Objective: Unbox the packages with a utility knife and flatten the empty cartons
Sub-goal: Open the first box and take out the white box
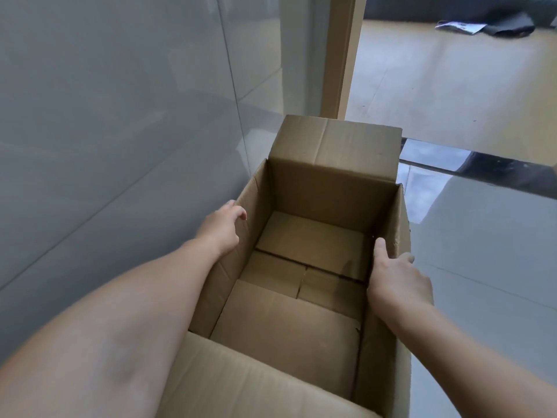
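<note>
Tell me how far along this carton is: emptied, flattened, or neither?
Emptied, not yet flattened. The carton stands open with its top flaps up and only its bottom flaps showing inside. In hand: the left hand grips the left wall's rim, the right hand the right wall's, thumb inside. Left: collapse it flat. No knife is in view.

The place looks like an indoor hallway or entry of a building: large glossy grey wall tiles (105,116), a polished grey tiled floor (488,251), a pale wooden door frame (340,55), and a beige-floored room (452,86) beyond it.
</note>
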Available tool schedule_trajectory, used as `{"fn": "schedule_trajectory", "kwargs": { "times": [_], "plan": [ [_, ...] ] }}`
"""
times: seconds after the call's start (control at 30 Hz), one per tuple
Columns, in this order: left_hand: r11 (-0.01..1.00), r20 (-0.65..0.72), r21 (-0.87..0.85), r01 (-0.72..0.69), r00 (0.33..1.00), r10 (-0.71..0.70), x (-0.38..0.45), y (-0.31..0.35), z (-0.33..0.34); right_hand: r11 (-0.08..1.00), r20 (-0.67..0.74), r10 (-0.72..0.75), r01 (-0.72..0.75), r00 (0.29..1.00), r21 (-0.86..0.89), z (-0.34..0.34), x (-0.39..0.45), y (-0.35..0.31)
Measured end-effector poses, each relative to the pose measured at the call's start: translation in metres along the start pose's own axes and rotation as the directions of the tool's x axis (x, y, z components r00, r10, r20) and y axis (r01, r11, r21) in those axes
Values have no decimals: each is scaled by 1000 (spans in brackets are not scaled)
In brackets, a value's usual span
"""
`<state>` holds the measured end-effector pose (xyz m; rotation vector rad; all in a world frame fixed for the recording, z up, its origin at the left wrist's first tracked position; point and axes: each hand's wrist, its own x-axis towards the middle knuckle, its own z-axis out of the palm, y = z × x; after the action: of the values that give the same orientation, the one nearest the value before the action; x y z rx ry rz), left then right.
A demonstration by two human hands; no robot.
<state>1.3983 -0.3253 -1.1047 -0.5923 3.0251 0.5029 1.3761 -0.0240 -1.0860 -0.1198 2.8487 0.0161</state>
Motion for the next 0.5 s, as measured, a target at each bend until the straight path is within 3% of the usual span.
{"fn": "schedule_trajectory", "kwargs": {
  "times": [0.2, 0.3, 0.5],
  "plan": [
    [985, -97, 170, 31, 995, -15, 4, -5, 2, 1000, 51, 18, -17, 999, -17, 8, -8, -22],
    [952, -136, 306, -3, 990, 47, 5, 2, 1, 999, 66, 2, 1, 998, -45, 16, -8, -24],
    [949, -111, 286, -133, 979, 171, 7, 73, 4, 957, -48, -273, 266, 961, -113, 7, -17, 2]
  ]
}}
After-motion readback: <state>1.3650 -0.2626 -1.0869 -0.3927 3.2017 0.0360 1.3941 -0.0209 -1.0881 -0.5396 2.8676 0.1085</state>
